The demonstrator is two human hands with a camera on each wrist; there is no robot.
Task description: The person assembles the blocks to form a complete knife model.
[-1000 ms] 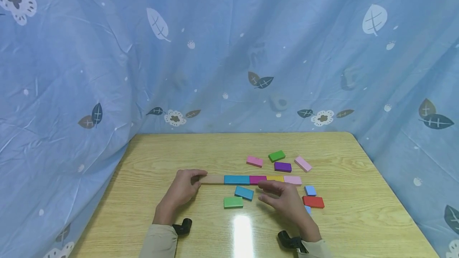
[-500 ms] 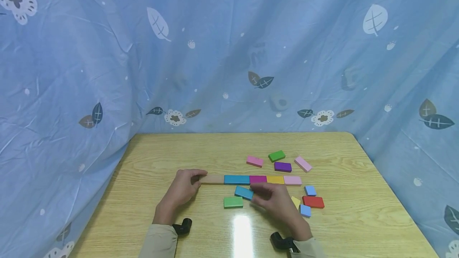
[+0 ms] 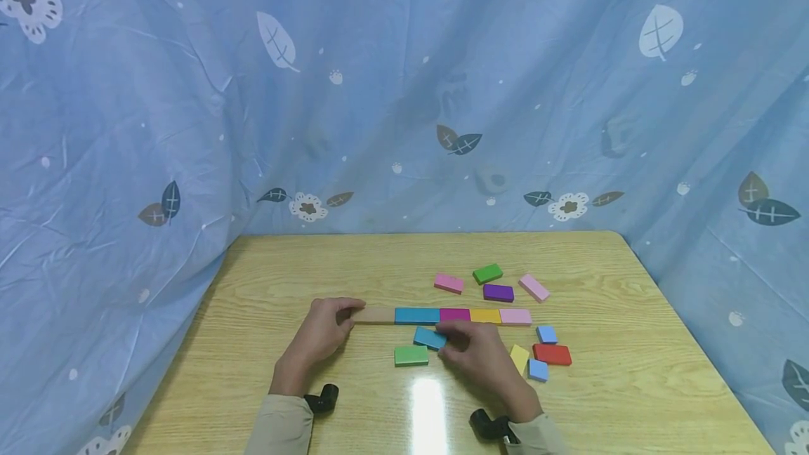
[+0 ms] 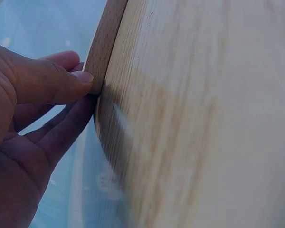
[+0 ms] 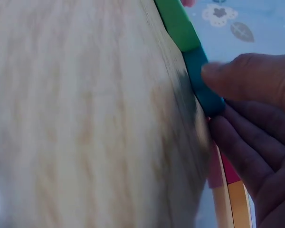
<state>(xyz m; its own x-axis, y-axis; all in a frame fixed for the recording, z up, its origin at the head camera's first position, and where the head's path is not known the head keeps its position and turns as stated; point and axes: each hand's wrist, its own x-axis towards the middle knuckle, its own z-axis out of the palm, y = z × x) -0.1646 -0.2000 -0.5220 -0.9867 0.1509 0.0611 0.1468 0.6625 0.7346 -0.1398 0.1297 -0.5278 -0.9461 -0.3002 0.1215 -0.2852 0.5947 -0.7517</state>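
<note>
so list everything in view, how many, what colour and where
tan block: 1, tan, leftmost in the line
in-line blocks: 4, blue, magenta, orange, light pink, rightward from tan block
far loose blocks: 4, pink, green, purple, light pink, beyond the line
blue loose block: 1, blue, near side
light green block: 1, light green, near side
small blocks: 2, light blue, right
red block: 1, red, right
yellow block: 1, yellow, right, partly hidden
table: 1, wood-toned, under all blocks
cloth: 1, printed blue, behind table
sleeves: 2, beige, bottom
wrist cameras: 2, black, near sleeves
left hand: 1, gripping tan block
right hand: 1, gripping blue loose block
</note>
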